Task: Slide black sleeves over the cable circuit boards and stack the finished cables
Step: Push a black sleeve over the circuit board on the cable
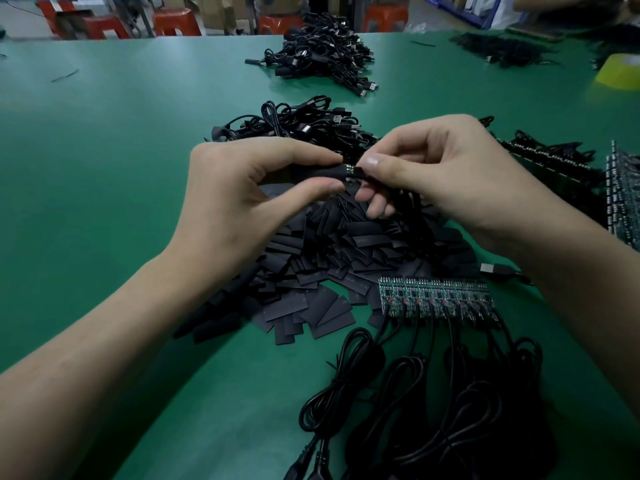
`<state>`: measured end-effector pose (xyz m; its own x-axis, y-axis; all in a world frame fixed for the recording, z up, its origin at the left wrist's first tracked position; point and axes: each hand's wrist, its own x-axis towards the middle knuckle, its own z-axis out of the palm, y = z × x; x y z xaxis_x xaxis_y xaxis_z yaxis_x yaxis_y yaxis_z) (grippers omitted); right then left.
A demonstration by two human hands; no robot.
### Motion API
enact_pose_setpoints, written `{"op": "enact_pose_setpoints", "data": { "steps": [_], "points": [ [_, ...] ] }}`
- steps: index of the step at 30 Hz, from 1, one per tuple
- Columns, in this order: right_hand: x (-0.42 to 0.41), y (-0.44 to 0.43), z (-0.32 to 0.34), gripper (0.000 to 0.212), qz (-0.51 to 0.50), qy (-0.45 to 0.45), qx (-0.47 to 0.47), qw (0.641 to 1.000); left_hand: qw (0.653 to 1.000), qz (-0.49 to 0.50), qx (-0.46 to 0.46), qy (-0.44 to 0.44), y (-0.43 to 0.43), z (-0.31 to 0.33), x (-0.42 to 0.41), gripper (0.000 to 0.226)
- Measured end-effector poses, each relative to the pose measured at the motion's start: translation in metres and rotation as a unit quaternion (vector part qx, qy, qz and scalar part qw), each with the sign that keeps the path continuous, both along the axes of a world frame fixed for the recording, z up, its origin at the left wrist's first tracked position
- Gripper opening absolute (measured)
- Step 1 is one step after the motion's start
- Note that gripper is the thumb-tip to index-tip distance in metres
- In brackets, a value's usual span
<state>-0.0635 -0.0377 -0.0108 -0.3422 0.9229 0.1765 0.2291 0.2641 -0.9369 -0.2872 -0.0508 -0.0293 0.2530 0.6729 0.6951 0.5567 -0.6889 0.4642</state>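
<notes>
Forearms angle in from the lower corners, and the two hands meet in the air above the middle of the green bench [121,150]. The left hand [242,188] is turned palm inward and pinches a black sleeve [322,172] between thumb and forefinger, with its other fingers curled behind. The right hand [446,174] faces it, thumb and forefinger pinching the dark end of a cable while the lower fingers curl loosely underneath. A thin strip of circuit board [348,169] shows between the sleeve's mouth and the right thumb.

Directly below the hands lies a heap of loose sleeves [339,258]. Near its front edge a row of bare boards [436,299] lies flat, its coiled cables [450,403] trailing toward the viewer. Just beyond the hands sits a stack of finished cables [304,126], and a second pile [325,57] lies farther back. More boards [623,202] line the right edge.
</notes>
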Motion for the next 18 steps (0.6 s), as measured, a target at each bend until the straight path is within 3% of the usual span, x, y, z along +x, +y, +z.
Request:
{"op": "enact_pose_setpoints", "data": {
  "steps": [18],
  "points": [
    [-0.0032, -0.0013, -0.0015, 0.006, 0.041, 0.039, -0.071, 0.996, 0.998, -0.002, 0.054, 0.043, 0.001, 0.0001, -0.002, 0.023]
  ]
}}
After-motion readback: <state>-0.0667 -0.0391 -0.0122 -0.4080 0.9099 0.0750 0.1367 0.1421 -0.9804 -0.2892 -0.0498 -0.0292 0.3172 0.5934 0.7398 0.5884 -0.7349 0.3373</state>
